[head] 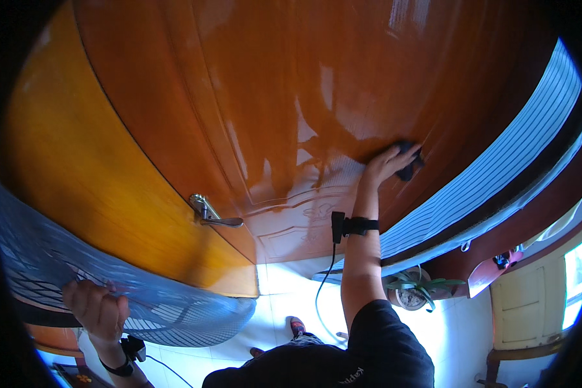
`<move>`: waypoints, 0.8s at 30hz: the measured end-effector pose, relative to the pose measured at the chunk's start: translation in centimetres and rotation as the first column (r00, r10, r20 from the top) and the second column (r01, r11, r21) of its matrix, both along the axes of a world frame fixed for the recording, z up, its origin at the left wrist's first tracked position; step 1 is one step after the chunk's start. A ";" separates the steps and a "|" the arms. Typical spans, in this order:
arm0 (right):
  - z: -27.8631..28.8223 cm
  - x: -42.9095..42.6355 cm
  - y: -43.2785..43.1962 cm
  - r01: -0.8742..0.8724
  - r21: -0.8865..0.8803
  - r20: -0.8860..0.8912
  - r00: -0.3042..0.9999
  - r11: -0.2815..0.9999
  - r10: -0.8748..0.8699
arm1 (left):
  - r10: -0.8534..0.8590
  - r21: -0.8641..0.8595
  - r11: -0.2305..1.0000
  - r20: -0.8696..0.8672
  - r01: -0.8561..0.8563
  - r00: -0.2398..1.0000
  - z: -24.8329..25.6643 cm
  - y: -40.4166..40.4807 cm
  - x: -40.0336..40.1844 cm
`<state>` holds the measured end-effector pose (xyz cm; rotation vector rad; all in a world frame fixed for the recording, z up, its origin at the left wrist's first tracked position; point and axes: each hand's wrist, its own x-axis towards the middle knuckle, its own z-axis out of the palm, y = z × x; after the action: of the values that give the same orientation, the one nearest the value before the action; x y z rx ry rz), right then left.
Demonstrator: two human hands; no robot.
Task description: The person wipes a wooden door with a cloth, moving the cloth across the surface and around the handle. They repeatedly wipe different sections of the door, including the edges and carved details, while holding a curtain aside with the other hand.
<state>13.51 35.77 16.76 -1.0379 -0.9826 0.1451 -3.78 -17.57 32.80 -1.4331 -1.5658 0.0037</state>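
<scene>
A glossy brown wooden door point(291, 97) fills the middle of the head view. My right hand point(390, 162) presses a dark cloth point(407, 162) against its surface, towards the right side. My left hand point(97, 308) is at the lower left, its fingers closed on the edge of a sheer mesh curtain point(189, 310). The door's metal lever handle point(218, 218) lies between my two hands, nearer the left one. Each wrist wears a black strap with a small device and a cable.
A striped curtain point(490, 165) hangs along the door's right side. Below it stands a potted plant point(411, 296) on the pale tiled floor. A yellow-brown wooden door frame point(102, 194) borders the left. A cream door point(526, 305) is at the far right.
</scene>
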 end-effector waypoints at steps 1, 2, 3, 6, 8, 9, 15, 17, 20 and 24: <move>-2.6 0.2 0.0 -0.010 -0.064 -0.038 0.999 0.998 0.008 | -0.001 0.005 1.000 -0.011 0.001 1.000 0.0 0.1 0.0; -5.0 0.4 -0.3 -0.023 -0.127 -0.075 0.997 0.992 0.013 | 0.003 0.004 1.000 -0.019 -0.003 1.000 0.0 0.2 0.1; -7.2 0.4 -0.8 -0.086 -0.199 -0.184 0.982 0.976 0.049 | 0.007 0.001 1.000 -0.029 -0.007 1.000 0.3 0.3 0.3; -11.1 0.3 -1.6 -0.397 -0.335 -0.557 0.815 0.854 0.161 | -0.014 -0.009 1.000 -0.019 0.014 1.000 0.4 0.4 0.1; -11.7 -0.3 -1.5 -0.455 -0.311 -0.550 0.802 0.834 0.233 | -0.020 -0.008 1.000 -0.026 0.020 0.999 0.4 0.4 -0.1; -10.1 -1.1 -2.5 -0.401 -0.275 -0.405 0.873 0.874 0.273 | -0.008 -0.007 1.000 -0.038 0.008 0.999 0.2 0.2 -0.2; 6.6 -3.1 -6.7 -0.261 0.068 0.303 0.925 0.963 0.229 | -0.005 -0.010 1.000 -0.008 0.005 1.000 0.5 0.5 0.0; 7.8 -2.9 -6.5 -0.206 0.098 0.415 0.898 0.974 0.148 | -0.001 -0.012 1.000 -0.006 0.001 1.000 0.5 0.7 0.2; 4.0 -2.3 -5.5 -0.110 0.013 0.298 0.949 0.994 0.101 | 0.025 -0.020 0.999 -0.024 -0.025 0.999 0.7 0.7 0.3; -6.8 -1.7 -3.4 -0.081 -0.100 0.034 0.996 0.992 0.084 | 0.038 -0.023 0.999 -0.087 -0.040 0.996 0.4 0.3 0.1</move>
<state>11.80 32.37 9.95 -1.0934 -1.0624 0.2444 -3.72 -17.28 33.24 -1.4029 -1.5272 0.1071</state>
